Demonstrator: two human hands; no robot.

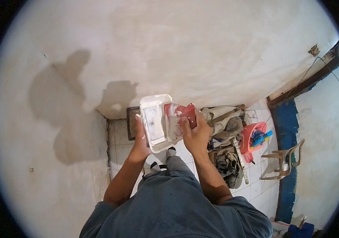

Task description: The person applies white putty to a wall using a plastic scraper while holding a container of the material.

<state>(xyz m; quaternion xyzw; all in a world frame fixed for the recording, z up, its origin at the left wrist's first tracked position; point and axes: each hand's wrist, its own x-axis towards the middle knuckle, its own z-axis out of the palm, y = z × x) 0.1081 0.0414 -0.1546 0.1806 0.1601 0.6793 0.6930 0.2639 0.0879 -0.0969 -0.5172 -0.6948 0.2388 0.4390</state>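
Note:
My left hand [141,141] grips the left side of a white rectangular plastic tub [160,145], smeared with white filler along its rim. Some white paste [154,122] lies inside, with a few dark patches on its surface. In my right hand [197,135] is a red-backed putty knife [180,117], a wide flat one whose face is spattered with dried white filler. Its left edge reaches over the tub's right rim. My thumb presses on the near face; the other fingers are partly hidden behind the tool.
Plastered walls [187,53] meet in a corner at the left. A dark-rimmed tray [131,123] stands on the tiled floor. To the right are sacks and cloths [227,125], a wooden strip [241,162], a pink plastic container [248,134] and a plastic chair [285,157].

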